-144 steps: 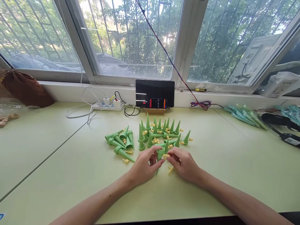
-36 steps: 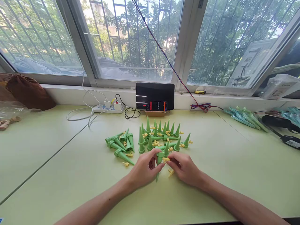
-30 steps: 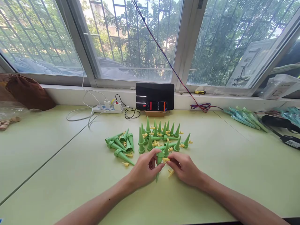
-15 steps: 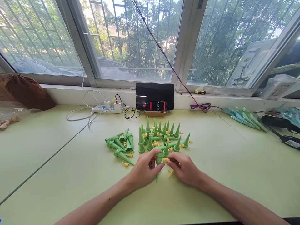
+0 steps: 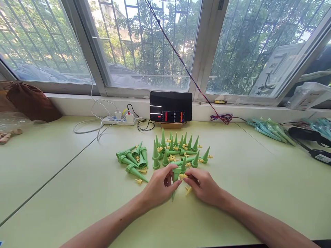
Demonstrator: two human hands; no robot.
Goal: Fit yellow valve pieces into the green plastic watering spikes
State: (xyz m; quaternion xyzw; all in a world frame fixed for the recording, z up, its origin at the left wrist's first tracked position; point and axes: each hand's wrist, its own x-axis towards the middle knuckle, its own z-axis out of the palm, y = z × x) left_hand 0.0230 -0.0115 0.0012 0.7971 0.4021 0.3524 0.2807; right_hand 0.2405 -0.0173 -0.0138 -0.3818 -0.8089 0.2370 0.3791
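Observation:
Between the thumb and fingers of my left hand (image 5: 162,182) is a green plastic watering spike (image 5: 176,175), its point hanging downward and its wide collar at the top. My right hand (image 5: 203,184) pinches a small yellow valve (image 5: 183,175) close against the spike's right side; whether the two touch, I cannot tell. Below my right fingers another yellow valve (image 5: 189,190) lies on the table. Just beyond my hands several green spikes (image 5: 196,160) stand point up, with others lying among yellow valves. To the left is a loose pile of green spikes (image 5: 132,160).
A phone (image 5: 172,117) showing a timer leans against a dark tablet (image 5: 170,100) at the back. A power strip (image 5: 120,119) with cables sits left of them. Bagged green and blue pieces (image 5: 270,130) lie at the right; a brown bag (image 5: 32,101) is at the far left.
The timer on the phone has advanced. Both hands keep practically the same position and grip.

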